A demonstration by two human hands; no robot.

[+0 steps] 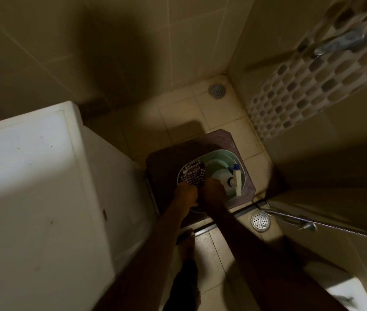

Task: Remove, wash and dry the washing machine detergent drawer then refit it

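A pale green basin [223,157] stands on a dark brown stool [164,164] on the tiled floor. Both my arms reach down into it. My left hand [185,194] and my right hand [212,193] are closed together on a dark checked cloth [193,172] that lies over the basin's left rim. What the cloth covers is hidden, so I cannot see the detergent drawer. A white bottle with a blue cap [236,178] leans inside the basin on the right. The white washing machine [32,198] fills the left side.
Two round metal floor drains show, one in the far corner [217,90] and one near the stool [260,221]. A shower hose [312,223] runs along the right wall. My bare foot [187,243] stands by the threshold strip. Tiled walls close in on all sides.
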